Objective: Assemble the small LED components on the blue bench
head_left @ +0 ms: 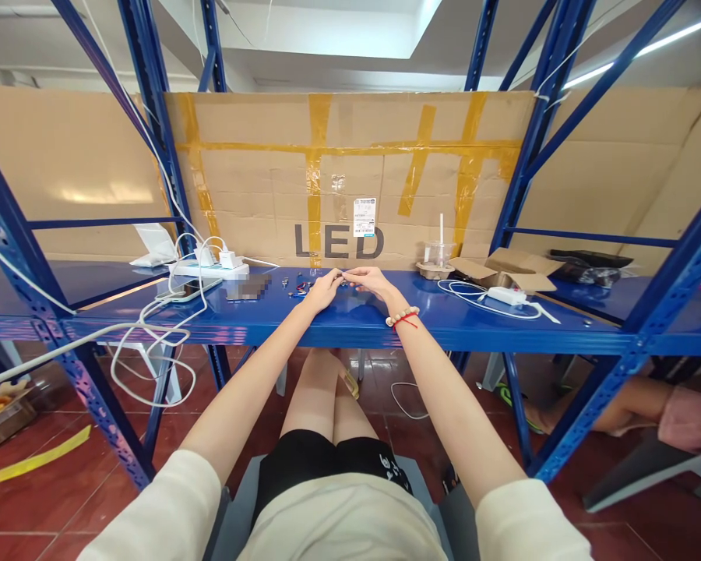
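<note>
Over the blue shelf top [379, 331], my left hand [325, 288] and my right hand [369, 280] meet at the fingertips. Both are closed in a pinch, and a tiny piece seems to sit between them, too small to name. A beaded bracelet [403, 316] with a red string circles my right wrist. Just left of my left hand lie small blue and metallic bits [301, 291], partly hidden by the hand. A tiny metal piece [285, 282] lies farther left.
To the left are a white power strip [210, 269], a phone [185, 291] and loose white cables [152, 331]. On the right stand a plastic cup with a straw [440, 253], an open cardboard box [505, 270] and a white adapter [506, 296]. Blue posts [167, 156] flank the cardboard backing [257, 187].
</note>
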`<state>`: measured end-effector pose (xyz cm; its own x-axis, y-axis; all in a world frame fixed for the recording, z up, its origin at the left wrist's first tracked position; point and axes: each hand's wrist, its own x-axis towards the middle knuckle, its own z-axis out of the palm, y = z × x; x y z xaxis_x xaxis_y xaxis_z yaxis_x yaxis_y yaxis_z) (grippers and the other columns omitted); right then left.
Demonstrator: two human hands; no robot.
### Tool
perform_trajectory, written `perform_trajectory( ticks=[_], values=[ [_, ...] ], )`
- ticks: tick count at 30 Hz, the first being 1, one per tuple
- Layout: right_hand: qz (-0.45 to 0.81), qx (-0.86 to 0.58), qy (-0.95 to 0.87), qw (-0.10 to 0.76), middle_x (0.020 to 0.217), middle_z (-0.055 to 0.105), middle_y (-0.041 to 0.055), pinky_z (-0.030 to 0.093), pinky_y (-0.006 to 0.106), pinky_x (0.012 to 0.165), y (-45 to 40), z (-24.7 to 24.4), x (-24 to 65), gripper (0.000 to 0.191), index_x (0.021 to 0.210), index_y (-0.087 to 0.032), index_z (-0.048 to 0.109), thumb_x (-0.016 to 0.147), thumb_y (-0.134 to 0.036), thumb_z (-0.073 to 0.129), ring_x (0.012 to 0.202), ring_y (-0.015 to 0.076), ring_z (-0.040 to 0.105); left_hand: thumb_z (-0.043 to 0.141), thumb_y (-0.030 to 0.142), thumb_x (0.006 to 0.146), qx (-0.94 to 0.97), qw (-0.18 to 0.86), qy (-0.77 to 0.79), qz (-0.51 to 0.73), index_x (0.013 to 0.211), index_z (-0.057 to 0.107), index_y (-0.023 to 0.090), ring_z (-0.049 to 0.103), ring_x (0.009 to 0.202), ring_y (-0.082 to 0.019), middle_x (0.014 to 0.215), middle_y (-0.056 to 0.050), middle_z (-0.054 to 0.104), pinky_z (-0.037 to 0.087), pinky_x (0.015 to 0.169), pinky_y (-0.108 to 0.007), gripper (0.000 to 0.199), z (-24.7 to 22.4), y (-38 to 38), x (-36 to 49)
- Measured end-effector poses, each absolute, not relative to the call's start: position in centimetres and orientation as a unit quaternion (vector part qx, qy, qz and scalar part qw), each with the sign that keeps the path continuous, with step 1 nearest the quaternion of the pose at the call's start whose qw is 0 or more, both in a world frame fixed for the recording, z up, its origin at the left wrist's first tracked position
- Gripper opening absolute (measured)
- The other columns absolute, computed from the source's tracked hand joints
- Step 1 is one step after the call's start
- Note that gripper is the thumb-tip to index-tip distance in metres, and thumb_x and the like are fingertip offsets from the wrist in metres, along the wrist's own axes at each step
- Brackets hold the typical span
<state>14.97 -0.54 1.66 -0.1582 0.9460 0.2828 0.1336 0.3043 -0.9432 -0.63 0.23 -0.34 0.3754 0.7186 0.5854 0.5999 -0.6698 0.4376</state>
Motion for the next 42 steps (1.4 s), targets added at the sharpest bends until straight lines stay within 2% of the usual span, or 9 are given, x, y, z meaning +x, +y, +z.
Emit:
perform_trajectory(
  ticks=[7, 12, 15, 18, 22, 26, 30, 34, 42],
  values=[
    [0.401, -0.388, -0.674, 0.483, 0.088, 0.066, 0.0053, 0.042, 0.014, 0.05, -0.2, 1.3, 15.0, 0.034, 0.096, -0.017, 0.066, 0.066, -0.032, 0.07, 0.064, 0.0068, 0.055, 0.026, 0.032, 0.088, 0.801, 0.078, 0.44, 0.398, 0.099, 0.055, 0.02, 0.056, 0.087, -0.018, 0.095, -0.006, 0.062, 0.042, 0.082, -0.031, 0.033, -0.4, 0.7, -0.6],
    [0.357, -0.409, -0.693, 0.474, 0.078, 0.066, 0.0042, 0.04, 0.015, 0.045, 0.4, 0.9, 15.2, 0.033, 0.088, -0.015, 0.069, 0.062, -0.034, 0.072, 0.058, 0.0069, 0.052, 0.028, 0.028, 0.088, 0.818, 0.103, 0.414, 0.386, 0.092, 0.056, 0.017, 0.055, 0.08, -0.016, 0.087, -0.005, 0.061, 0.041, 0.079, -0.03, 0.03, -0.3, -0.1, -0.7],
    [0.345, -0.405, -0.706, 0.468, 0.078, 0.065, 0.0041, 0.04, 0.015, 0.044, 0.8, 0.8, 15.2, 0.034, 0.088, -0.015, 0.069, 0.062, -0.036, 0.071, 0.06, 0.0076, 0.052, 0.031, 0.028, 0.087, 0.816, 0.117, 0.409, 0.391, 0.092, 0.054, 0.015, 0.053, 0.073, -0.015, 0.079, -0.004, 0.059, 0.041, 0.073, -0.027, 0.027, -0.2, -0.7, -0.8],
    [0.339, -0.406, -0.713, 0.46, 0.078, 0.064, 0.0036, 0.04, 0.015, 0.045, 1.0, 0.6, 15.5, 0.034, 0.087, -0.016, 0.069, 0.061, -0.037, 0.072, 0.06, 0.0072, 0.051, 0.034, 0.029, 0.086, 0.82, 0.111, 0.401, 0.393, 0.09, 0.054, 0.015, 0.051, 0.066, -0.013, 0.069, -0.002, 0.056, 0.041, 0.066, -0.025, 0.025, -0.3, -0.9, -0.9],
    [0.347, -0.419, -0.716, 0.438, 0.069, 0.062, 0.0015, 0.038, 0.014, 0.043, 0.8, 0.2, 16.3, 0.034, 0.082, -0.015, 0.069, 0.058, -0.039, 0.073, 0.056, 0.0062, 0.049, 0.036, 0.027, 0.084, 0.848, 0.098, 0.366, 0.37, 0.084, 0.056, 0.015, 0.05, 0.058, -0.012, 0.06, 0.0, 0.052, 0.04, 0.064, -0.024, 0.023, -0.3, -0.9, -0.8],
    [0.356, -0.431, -0.719, 0.412, 0.062, 0.059, 0.0002, 0.036, 0.014, 0.042, 0.5, 0.1, 17.0, 0.033, 0.073, -0.013, 0.068, 0.051, -0.036, 0.077, 0.052, 0.0051, 0.047, 0.041, 0.023, 0.081, 0.878, 0.069, 0.326, 0.345, 0.078, 0.057, 0.015, 0.051, 0.058, -0.012, 0.059, 0.001, 0.053, 0.04, 0.065, -0.024, 0.018, -0.2, -1.0, -0.7],
    [0.359, -0.408, -0.72, 0.432, 0.057, 0.055, -0.0012, 0.034, 0.015, 0.041, 0.3, 0.1, 16.8, 0.034, 0.077, -0.013, 0.068, 0.055, -0.038, 0.074, 0.052, 0.0057, 0.046, 0.039, 0.028, 0.082, 0.862, 0.081, 0.344, 0.363, 0.081, 0.057, 0.015, 0.052, 0.056, -0.012, 0.058, 0.001, 0.055, 0.041, 0.064, -0.024, 0.022, -0.1, -1.2, -0.8],
    [0.357, -0.389, -0.719, 0.451, 0.059, 0.057, 0.0002, 0.033, 0.015, 0.04, 0.3, 0.1, 16.4, 0.036, 0.079, -0.013, 0.068, 0.055, -0.039, 0.074, 0.053, 0.0065, 0.047, 0.039, 0.03, 0.082, 0.851, 0.092, 0.349, 0.382, 0.083, 0.057, 0.015, 0.053, 0.058, -0.012, 0.061, 0.0, 0.057, 0.042, 0.065, -0.024, 0.023, -0.1, -1.2, -0.8],
    [0.354, -0.391, -0.725, 0.443, 0.057, 0.055, 0.0, 0.033, 0.016, 0.041, 0.1, 0.3, 16.4, 0.038, 0.076, -0.012, 0.067, 0.053, -0.041, 0.074, 0.052, 0.0065, 0.045, 0.041, 0.027, 0.08, 0.851, 0.091, 0.344, 0.386, 0.084, 0.057, 0.015, 0.055, 0.061, -0.013, 0.064, 0.0, 0.061, 0.043, 0.067, -0.024, 0.02, -0.2, -1.0, -0.9]
  ],
)
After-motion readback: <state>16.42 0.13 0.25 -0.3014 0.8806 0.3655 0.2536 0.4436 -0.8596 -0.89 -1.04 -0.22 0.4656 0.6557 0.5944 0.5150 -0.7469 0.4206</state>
